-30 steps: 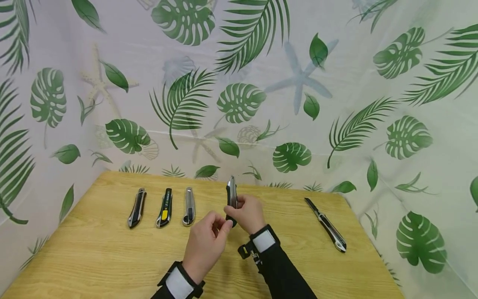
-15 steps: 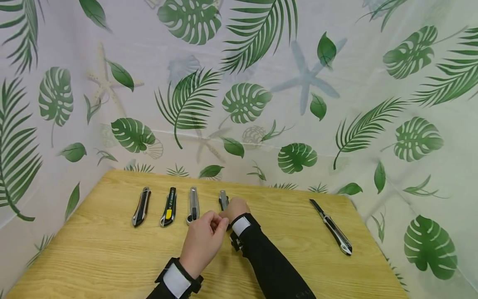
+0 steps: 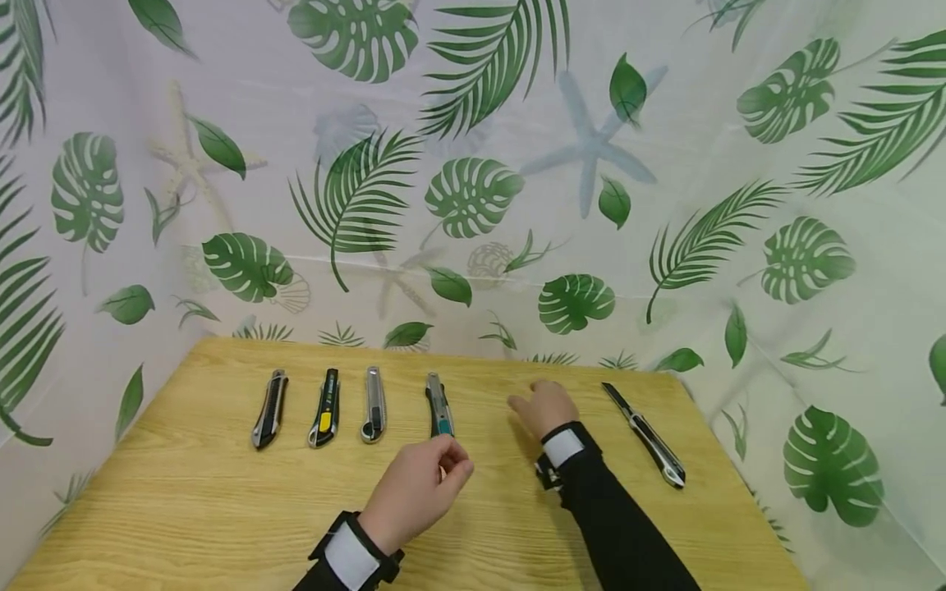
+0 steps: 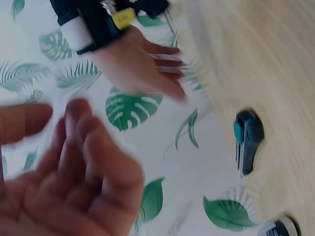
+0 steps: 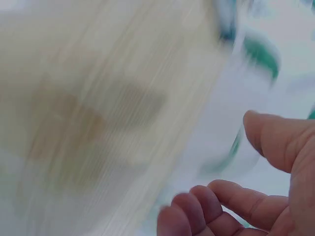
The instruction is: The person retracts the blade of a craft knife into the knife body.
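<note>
A utility knife (image 3: 438, 402) with a teal slider lies on the wooden table, its near end close behind my left hand (image 3: 423, 486). That hand hovers low over the table with its fingers loosely bent and nothing between them. In the left wrist view the same teal-and-black knife (image 4: 249, 141) lies apart from the fingers. My right hand (image 3: 547, 408) is above the table to the right of this knife, fingers spread and holding nothing. Farther right lies a long silver-and-black utility knife (image 3: 650, 443) with its dark blade out. The right wrist view is blurred beyond the fingers.
Left of the teal knife, three more utility knives lie in a row: a silver one (image 3: 374, 406), a black one with a yellow slider (image 3: 324, 409) and a black-and-silver one (image 3: 270, 410). A leaf-printed cloth (image 3: 473, 312) rises behind the table (image 3: 222, 509).
My right hand, which held the teal-slider knife upright, has laid it at the end of the row, let go and moved right. My left hand has shifted slightly right and nearer.
</note>
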The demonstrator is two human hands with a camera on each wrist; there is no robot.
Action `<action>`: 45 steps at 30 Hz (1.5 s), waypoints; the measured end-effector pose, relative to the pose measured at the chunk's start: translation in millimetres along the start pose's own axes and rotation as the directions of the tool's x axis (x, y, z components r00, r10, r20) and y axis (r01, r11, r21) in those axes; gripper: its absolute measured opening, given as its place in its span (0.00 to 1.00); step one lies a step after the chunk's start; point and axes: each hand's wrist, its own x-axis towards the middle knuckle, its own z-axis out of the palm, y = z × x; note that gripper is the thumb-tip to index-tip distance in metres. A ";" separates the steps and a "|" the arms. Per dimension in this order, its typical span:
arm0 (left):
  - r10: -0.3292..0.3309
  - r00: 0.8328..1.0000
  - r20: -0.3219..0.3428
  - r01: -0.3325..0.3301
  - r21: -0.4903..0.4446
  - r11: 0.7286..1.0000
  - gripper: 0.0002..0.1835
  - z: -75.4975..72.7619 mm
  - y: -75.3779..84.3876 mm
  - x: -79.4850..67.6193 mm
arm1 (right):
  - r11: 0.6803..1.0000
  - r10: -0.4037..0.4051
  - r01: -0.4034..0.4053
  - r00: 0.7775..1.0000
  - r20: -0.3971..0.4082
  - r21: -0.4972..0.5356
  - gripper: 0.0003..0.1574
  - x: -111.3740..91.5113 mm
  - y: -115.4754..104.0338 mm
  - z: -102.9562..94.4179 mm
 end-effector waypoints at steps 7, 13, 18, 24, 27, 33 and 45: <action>0.048 0.930 0.364 -0.080 0.073 0.994 0.15 29.6 3.4 -3.0 | 0.963 0.200 -0.204 0.979 -0.038 -0.177 0.36 -7.7 136.3 -36.2; 0.074 0.897 0.437 -0.120 0.079 0.990 0.15 48.0 7.0 -7.8 | 0.955 0.222 -0.217 0.975 -0.001 -0.204 0.32 -17.5 191.7 -32.2; 0.074 0.893 0.444 -0.122 0.080 0.989 0.15 51.3 6.0 -8.8 | 0.951 0.260 -0.265 0.964 -0.054 -0.161 0.24 -16.9 198.5 -25.0; 0.029 0.933 0.360 -0.047 0.040 0.998 0.16 44.6 4.1 -7.5 | 0.979 0.184 -0.190 0.979 -0.082 -0.073 0.15 -25.1 156.3 -19.1; -0.017 0.972 0.236 0.017 0.005 1.000 0.18 36.7 3.5 -4.8 | 0.999 0.020 -0.013 0.992 -0.127 0.052 0.16 -29.2 107.4 -18.5; -0.077 0.997 0.001 0.077 -0.054 0.996 0.30 18.3 2.5 -0.5 | 0.827 -0.281 0.339 0.940 -0.191 0.448 0.18 -56.4 -15.9 -29.3; 0.015 0.966 -0.259 -0.100 -0.319 0.943 0.11 -10.1 2.3 1.4 | 0.368 -0.269 0.388 0.914 -0.303 0.845 0.17 -99.0 -116.6 -48.5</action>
